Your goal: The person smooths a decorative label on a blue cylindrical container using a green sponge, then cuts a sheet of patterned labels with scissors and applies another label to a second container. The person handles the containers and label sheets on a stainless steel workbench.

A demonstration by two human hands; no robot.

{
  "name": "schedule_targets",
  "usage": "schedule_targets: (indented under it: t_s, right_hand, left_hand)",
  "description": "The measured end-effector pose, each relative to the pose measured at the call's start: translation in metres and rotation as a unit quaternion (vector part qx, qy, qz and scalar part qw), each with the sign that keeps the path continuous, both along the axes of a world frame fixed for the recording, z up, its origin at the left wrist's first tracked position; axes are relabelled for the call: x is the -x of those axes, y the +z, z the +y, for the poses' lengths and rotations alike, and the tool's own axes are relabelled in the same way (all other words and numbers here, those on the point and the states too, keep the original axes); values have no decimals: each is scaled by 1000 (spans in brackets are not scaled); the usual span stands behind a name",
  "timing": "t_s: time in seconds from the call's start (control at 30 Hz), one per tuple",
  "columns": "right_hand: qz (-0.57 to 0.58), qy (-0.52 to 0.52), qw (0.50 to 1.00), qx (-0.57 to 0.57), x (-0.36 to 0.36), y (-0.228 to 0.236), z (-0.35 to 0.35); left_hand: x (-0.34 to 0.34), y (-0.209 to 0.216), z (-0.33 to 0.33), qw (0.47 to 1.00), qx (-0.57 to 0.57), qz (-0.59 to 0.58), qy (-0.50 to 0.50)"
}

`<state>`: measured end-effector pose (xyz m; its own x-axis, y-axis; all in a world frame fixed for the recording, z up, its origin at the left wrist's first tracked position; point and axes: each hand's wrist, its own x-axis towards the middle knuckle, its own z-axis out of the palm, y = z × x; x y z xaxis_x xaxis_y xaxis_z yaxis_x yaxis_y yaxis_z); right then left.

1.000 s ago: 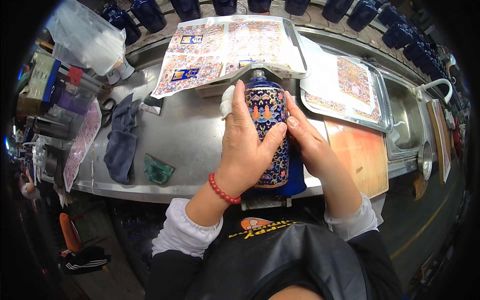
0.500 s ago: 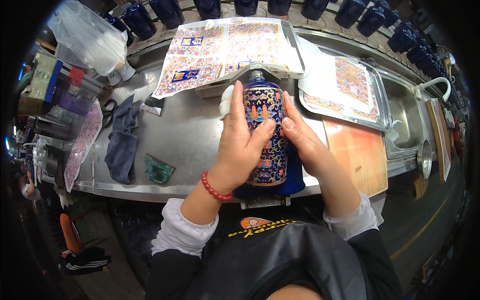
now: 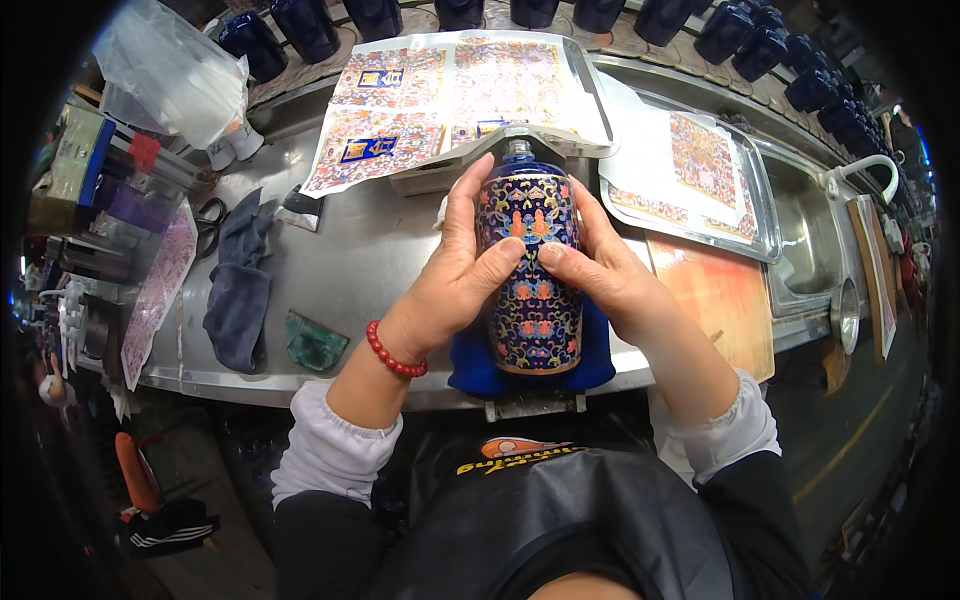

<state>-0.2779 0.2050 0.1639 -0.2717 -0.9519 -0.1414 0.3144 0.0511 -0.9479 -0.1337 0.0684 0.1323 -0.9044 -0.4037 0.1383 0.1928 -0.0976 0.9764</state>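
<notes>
A dark blue bottle (image 3: 535, 300) with a colourful floral pattern lies in front of me, its bare glass neck pointing away. Beneath it is a bright blue cloth pad (image 3: 597, 360) at the worktop's near edge. My left hand (image 3: 462, 250) wraps the bottle's left side, and my right hand (image 3: 610, 265) wraps its right side. Both thumbs press on the pattern near the middle, close together. The other fingers curve round the sides and are partly hidden. Just beyond the neck lie the patterned decal sheets (image 3: 400, 110), their near edge raised.
A tray (image 3: 770, 240) with more decal sheets stands at right, by a sink (image 3: 815, 250) and a wooden board (image 3: 720, 310). At left lie a dark cloth (image 3: 238, 310), a green scraper-like piece (image 3: 315, 342) and scissors (image 3: 210, 225). Several blue bottles (image 3: 375, 15) line the back.
The bottle has turned slightly so its pattern faces up more squarely. My left hand has shifted to its left side, and my right thumb has come onto the front.
</notes>
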Motion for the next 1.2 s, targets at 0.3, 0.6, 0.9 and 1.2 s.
schedule_targets:
  t_s: [0.3,0.6,0.9,1.2]
  right_hand:
    - [-10,29,999,-13,8,1,2]
    - [-29,40,998,-36,13,3,3]
    - [-20,48,998,-24,15,-1,3]
    - [-5,45,999,-13,10,1,1]
  left_hand:
    - [-2,2,-2,1000,-10,9,-26]
    - [-2,17,-7,997,-34,-31,-67]
    - [-4,15,-13,985,-140,-12,-104]
    - [-5,12,-16,994,-10,-30,-109]
